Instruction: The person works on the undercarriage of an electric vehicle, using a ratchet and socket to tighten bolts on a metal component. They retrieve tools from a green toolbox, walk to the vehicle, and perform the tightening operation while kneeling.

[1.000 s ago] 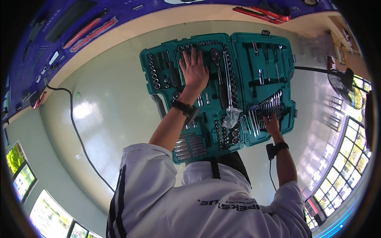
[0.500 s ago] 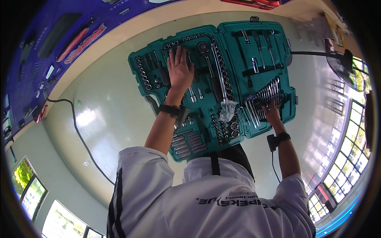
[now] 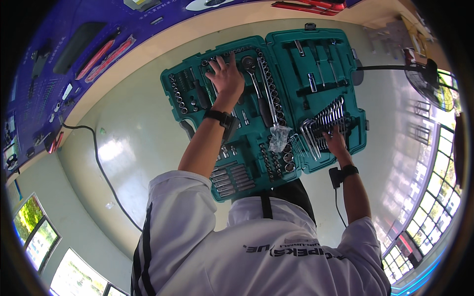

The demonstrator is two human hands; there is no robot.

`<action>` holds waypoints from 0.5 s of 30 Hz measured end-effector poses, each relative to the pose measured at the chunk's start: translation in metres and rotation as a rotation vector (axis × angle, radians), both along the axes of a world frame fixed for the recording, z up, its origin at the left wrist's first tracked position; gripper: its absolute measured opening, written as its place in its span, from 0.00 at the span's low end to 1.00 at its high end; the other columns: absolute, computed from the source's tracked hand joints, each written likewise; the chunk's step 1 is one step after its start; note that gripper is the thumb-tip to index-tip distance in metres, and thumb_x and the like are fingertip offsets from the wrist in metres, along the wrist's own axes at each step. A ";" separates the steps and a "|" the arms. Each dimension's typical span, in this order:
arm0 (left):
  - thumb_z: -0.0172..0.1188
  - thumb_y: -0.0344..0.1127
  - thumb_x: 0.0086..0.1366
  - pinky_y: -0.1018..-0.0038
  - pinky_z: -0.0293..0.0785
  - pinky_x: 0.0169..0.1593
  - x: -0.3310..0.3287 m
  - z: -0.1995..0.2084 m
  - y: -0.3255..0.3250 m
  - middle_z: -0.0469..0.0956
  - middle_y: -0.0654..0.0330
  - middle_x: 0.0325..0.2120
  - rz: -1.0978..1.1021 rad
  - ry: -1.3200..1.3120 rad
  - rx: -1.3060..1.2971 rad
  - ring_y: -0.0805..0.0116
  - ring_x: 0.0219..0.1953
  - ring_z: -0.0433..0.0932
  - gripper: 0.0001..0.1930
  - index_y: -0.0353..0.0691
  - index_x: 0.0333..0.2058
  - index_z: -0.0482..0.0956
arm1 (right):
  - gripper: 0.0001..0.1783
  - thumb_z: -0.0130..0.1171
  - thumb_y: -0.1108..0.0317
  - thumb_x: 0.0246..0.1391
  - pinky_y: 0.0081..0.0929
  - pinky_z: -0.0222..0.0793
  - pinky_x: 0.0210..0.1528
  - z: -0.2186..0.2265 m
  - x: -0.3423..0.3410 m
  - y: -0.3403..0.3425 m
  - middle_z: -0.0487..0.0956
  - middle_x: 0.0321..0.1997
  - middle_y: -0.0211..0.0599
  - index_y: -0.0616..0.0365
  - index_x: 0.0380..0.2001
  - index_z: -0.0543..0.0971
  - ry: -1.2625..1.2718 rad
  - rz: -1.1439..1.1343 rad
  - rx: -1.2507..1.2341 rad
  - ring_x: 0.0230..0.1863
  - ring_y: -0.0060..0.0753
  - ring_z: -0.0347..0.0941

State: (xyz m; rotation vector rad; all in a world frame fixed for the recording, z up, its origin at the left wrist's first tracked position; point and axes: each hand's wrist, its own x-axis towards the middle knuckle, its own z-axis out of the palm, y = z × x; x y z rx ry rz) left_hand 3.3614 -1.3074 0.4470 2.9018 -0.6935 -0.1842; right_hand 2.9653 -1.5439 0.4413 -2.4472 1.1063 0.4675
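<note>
A green tool case (image 3: 251,172) lies unfolded, both halves facing up. My left hand (image 3: 228,84) is over the upper part of its left half, fingers spread, fingertips at a row of small sockets (image 3: 205,63); it holds nothing that I can see. Right of that hand sit a ratchet handle (image 3: 253,76) and a long column of sockets (image 3: 274,90). My right hand (image 3: 336,143) rests against a fanned set of combination wrenches (image 3: 323,121) in the right half, its fingers apart and partly hidden among them. A set of hex keys (image 3: 296,144) lies beside the wrenches.
Crumpled clear plastic (image 3: 279,138) lies near the case's hinge. A shiny pale surface (image 3: 133,113) surrounds the case, with a black cable (image 3: 96,148) along its left. Beyond the top left stands a blue tool board (image 3: 37,69). A fan (image 3: 429,84) is at the right.
My left hand has shifted slightly rightward and its fingers have spread and bent more. My right hand stays at the wrenches. The whole view has shifted a little.
</note>
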 end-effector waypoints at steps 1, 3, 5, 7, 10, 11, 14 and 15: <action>0.59 0.40 0.58 0.44 0.59 0.57 -0.002 -0.001 -0.003 0.58 0.43 0.61 0.002 -0.007 0.020 0.41 0.64 0.57 0.36 0.50 0.66 0.59 | 0.30 0.58 0.53 0.59 0.57 0.69 0.43 0.001 0.001 0.001 0.79 0.39 0.64 0.62 0.54 0.62 0.008 -0.010 -0.006 0.43 0.70 0.74; 0.58 0.42 0.58 0.42 0.58 0.57 -0.004 -0.003 -0.008 0.58 0.43 0.61 0.002 -0.026 0.067 0.41 0.64 0.57 0.36 0.50 0.66 0.59 | 0.29 0.58 0.53 0.58 0.57 0.69 0.43 0.002 0.002 0.002 0.79 0.39 0.64 0.62 0.53 0.63 0.018 -0.024 -0.017 0.42 0.70 0.74; 0.57 0.42 0.59 0.41 0.58 0.58 -0.009 -0.007 -0.008 0.57 0.43 0.62 -0.008 -0.045 0.061 0.41 0.64 0.56 0.36 0.50 0.67 0.58 | 0.28 0.59 0.53 0.57 0.58 0.69 0.42 0.003 0.001 0.005 0.79 0.37 0.63 0.61 0.50 0.63 0.026 -0.027 -0.033 0.42 0.68 0.75; 0.56 0.42 0.60 0.41 0.57 0.58 -0.012 -0.014 -0.007 0.56 0.43 0.63 -0.016 -0.091 0.067 0.40 0.64 0.56 0.36 0.50 0.67 0.56 | 0.28 0.59 0.52 0.57 0.57 0.69 0.42 0.003 0.001 0.006 0.79 0.37 0.61 0.60 0.50 0.64 -0.004 -0.021 -0.078 0.41 0.67 0.75; 0.54 0.43 0.62 0.39 0.56 0.60 -0.017 -0.022 -0.003 0.54 0.43 0.64 -0.021 -0.144 0.099 0.40 0.65 0.54 0.36 0.49 0.68 0.54 | 0.27 0.58 0.51 0.57 0.55 0.70 0.41 0.001 0.000 0.016 0.80 0.39 0.58 0.60 0.50 0.66 -0.064 -0.029 -0.175 0.42 0.65 0.75; 0.53 0.43 0.62 0.39 0.55 0.60 -0.016 -0.021 -0.004 0.54 0.44 0.64 -0.020 -0.134 0.111 0.40 0.65 0.54 0.36 0.48 0.68 0.54 | 0.27 0.57 0.51 0.58 0.54 0.70 0.41 -0.001 0.000 0.021 0.80 0.39 0.57 0.60 0.50 0.67 -0.092 -0.036 -0.212 0.42 0.64 0.75; 0.54 0.43 0.62 0.42 0.53 0.62 -0.015 -0.017 -0.004 0.53 0.44 0.64 -0.018 -0.097 0.099 0.41 0.66 0.53 0.36 0.48 0.68 0.53 | 0.20 0.60 0.52 0.55 0.49 0.69 0.36 -0.009 -0.001 0.036 0.80 0.30 0.46 0.58 0.39 0.72 -0.236 -0.013 -0.450 0.33 0.55 0.77; 0.54 0.43 0.62 0.43 0.53 0.63 -0.014 -0.016 -0.004 0.53 0.44 0.64 -0.020 -0.086 0.090 0.41 0.66 0.52 0.36 0.48 0.68 0.53 | 0.19 0.61 0.52 0.54 0.47 0.69 0.35 -0.013 0.000 0.037 0.79 0.29 0.44 0.57 0.37 0.72 -0.275 -0.003 -0.491 0.32 0.52 0.77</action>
